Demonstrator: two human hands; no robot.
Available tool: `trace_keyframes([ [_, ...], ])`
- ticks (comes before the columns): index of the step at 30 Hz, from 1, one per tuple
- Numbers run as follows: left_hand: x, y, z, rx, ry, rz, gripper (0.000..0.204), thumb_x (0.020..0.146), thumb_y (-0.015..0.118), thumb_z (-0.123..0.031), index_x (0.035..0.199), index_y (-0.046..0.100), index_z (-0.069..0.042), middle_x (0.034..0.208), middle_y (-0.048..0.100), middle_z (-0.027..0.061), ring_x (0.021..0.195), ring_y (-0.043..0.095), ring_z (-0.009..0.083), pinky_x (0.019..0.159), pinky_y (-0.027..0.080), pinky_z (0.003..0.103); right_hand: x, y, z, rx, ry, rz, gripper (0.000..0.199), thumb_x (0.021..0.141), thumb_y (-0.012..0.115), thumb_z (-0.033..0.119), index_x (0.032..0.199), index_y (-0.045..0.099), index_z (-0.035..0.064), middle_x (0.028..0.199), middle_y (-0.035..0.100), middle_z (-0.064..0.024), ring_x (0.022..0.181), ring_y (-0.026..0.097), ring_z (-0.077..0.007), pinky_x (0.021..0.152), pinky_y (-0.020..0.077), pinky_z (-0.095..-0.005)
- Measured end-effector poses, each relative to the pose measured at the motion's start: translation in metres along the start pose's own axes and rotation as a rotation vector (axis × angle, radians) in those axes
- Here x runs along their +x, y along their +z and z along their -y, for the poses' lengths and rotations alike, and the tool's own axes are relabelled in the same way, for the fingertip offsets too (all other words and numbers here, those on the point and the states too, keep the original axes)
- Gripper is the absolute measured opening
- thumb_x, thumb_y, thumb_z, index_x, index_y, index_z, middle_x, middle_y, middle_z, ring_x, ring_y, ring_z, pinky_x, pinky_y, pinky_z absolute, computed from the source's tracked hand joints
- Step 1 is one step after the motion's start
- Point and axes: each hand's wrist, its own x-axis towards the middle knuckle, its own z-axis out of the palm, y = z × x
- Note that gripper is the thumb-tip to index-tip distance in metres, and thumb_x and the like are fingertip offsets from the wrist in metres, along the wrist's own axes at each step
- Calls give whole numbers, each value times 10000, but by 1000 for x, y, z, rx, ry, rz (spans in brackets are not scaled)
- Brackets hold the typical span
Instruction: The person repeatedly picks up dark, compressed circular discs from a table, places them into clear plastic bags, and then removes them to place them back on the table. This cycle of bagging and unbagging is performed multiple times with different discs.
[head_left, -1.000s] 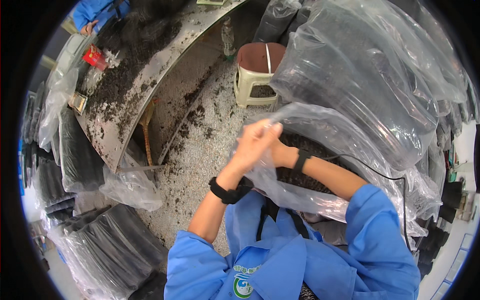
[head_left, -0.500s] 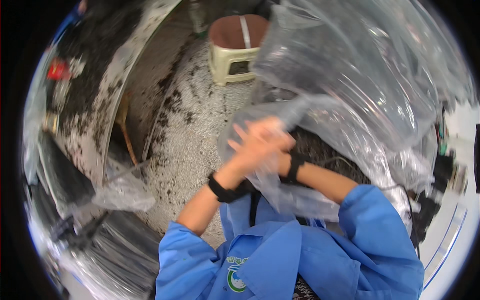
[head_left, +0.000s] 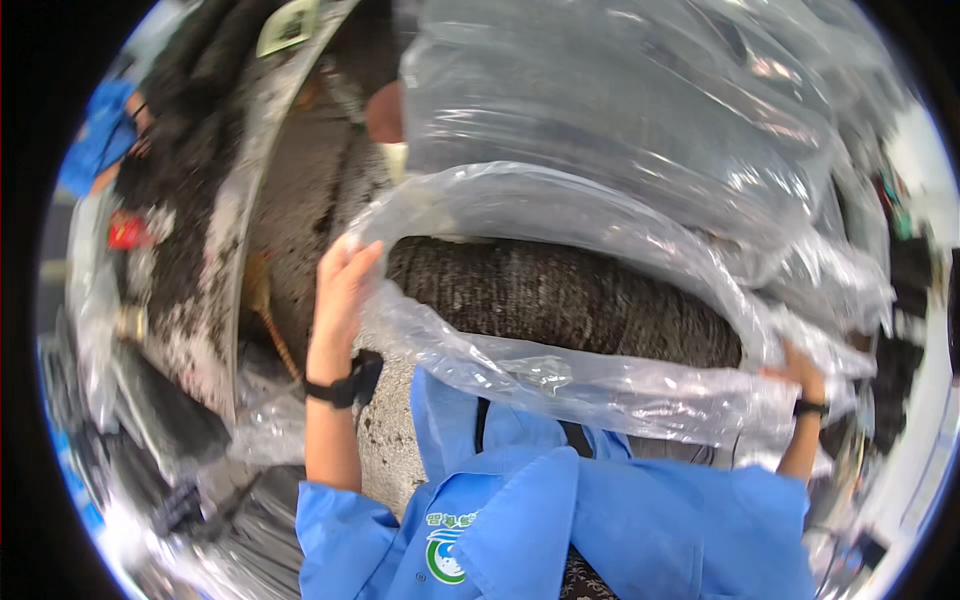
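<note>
Spreading the clear bag (head_left: pixel 560 372), both hands at opposite ends of its mouth. Left hand (head_left: pixel 343 283) pinches the rim at the bag's left end, thumb and fingers around film. Right hand (head_left: pixel 798 370) touches the bag's right end; film partly covers its fingers, so can't tell how tightly they close. Grip spacing is probably why the mouth stands wide, leaving the dark layered stack (head_left: pixel 560 295) exposed inside, lengthwise between the hands. Bag sits just ahead of the wearer's blue coat (head_left: pixel 640 520), likely for easy two-handed reach.

Beyond the bag: bulky plastic-wrapped bundle (head_left: pixel 620 110). At the bag's far left corner, brown stool seat (head_left: pixel 385 113), mostly hidden. Left of the bag, well apart: tabletop (head_left: pixel 190 345) strewn with dark crumbs, red packet (head_left: pixel 127 230) on it, co-worker's hand (head_left: pixel 138 120) past that. Wooden-handled brush (head_left: pixel 262 290) between tabletop and bag.

Writing: coat, on the near side of the bag, has a round green-and-blue emblem (head_left: pixel 445 557) with small green characters above. Red packet too blurred for any label. No print made out on the bag.
</note>
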Motion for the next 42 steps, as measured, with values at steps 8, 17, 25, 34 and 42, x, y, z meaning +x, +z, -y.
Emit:
trace_keyframes([
  [8, -7, 74, -6, -47, 23, 20, 85, 803, 593, -63, 879, 589, -101, 659, 456, -93, 510, 398, 29, 440, 292, 194, 67, 106, -95, 1119, 70, -655, 239, 841, 554, 88, 1071, 559, 20, 758, 535, -39, 629, 496, -95, 540, 406, -235],
  [17, 24, 61, 24, 21, 7, -133, 39, 799, 598, -90, 831, 580, -77, 633, 476, -55, 514, 423, 68, 444, 315, 233, 128, 61, -95, 719, -160, -599, 273, 801, 595, 136, 1037, 569, 0, 786, 578, -82, 709, 560, -189, 660, 443, -324],
  [25, 24, -24, -4, 362, 179, 287, 508, 863, 648, -386, 1120, 445, 2, 783, 513, 18, 727, 498, 95, 636, 439, 263, -34, 11, 112, -66, 50, -835, 643, 810, 633, 166, 1376, 347, 57, 1364, 357, -257, 1237, 370, -439, 993, 350, -466],
  [34, 63, -319, 36, 95, -137, 168, 380, 916, 561, -326, 1180, 470, -68, 955, 573, 38, 847, 557, 109, 712, 463, 279, -134, -63, 523, -2, -614, -1105, 394, 834, 583, 24, 1220, 504, 2, 1309, 454, -215, 1190, 454, -387, 983, 374, -428],
  [42, -70, -633, 83, 940, -198, -199, 285, 810, 630, -283, 935, 571, -34, 788, 603, 165, 787, 599, 322, 687, 476, 419, -160, -146, 813, -292, -1290, -819, 301, 743, 678, 116, 1010, 563, 38, 935, 583, -114, 812, 565, -285, 722, 441, -371],
])
